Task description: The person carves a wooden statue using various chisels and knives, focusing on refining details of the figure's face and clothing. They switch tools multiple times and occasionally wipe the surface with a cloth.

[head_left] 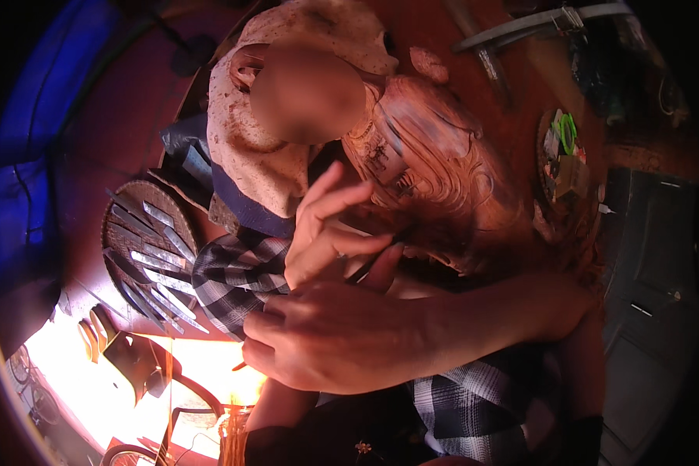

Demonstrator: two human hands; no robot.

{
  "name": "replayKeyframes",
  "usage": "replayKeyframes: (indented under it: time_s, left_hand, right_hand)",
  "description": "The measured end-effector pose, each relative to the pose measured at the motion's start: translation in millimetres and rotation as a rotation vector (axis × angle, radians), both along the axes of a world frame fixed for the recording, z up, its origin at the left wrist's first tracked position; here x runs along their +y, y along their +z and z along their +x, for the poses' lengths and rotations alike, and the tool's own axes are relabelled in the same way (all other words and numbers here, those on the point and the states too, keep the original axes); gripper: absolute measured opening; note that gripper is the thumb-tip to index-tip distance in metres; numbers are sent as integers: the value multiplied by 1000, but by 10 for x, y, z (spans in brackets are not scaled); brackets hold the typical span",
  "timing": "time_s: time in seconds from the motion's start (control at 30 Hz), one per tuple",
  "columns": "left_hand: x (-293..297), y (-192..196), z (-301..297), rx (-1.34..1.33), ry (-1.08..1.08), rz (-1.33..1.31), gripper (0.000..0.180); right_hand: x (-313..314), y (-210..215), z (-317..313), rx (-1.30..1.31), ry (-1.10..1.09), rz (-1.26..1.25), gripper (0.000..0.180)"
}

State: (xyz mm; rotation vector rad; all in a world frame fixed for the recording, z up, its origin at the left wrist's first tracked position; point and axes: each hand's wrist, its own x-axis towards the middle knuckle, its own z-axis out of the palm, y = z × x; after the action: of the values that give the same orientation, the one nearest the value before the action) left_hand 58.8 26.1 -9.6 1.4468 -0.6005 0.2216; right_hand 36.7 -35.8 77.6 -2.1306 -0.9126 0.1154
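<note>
A large carved wooden figure [450,155] with flowing ridges and a rounded head portion lies before me. My right hand [342,334] crosses from the right, its fingers curled round a slim dark carving tool [359,272]. Just beyond it is my left hand [326,225]; a finger and thumb pinch close to the tool's far end, while its other fingers stick up. Both hands sit near the carving's dark lower edge. The tool's grip is mostly hidden inside my right fist, and its tip is hard to make out against the shadowed wood.
A round woven tray [116,268] at left holds several flat metal carving tools. A small basket [542,151] with a green ring and a box stands right. A metal clamp bar [520,29] lies at the far right. Checked cloth [474,412] covers my lap.
</note>
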Motion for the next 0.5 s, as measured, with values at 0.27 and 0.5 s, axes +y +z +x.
replayKeyframes:
  time_s: [0.27, 0.5]
  left_hand:
    - [424, 432, -188, 82, -105, 171, 24]
    - [292, 453, -392, 42, -136, 120, 20]
  right_hand:
    - [-580, 526, 188, 388, -381, 371, 26]
    - [-1194, 709, -225, 692, -329, 141, 38]
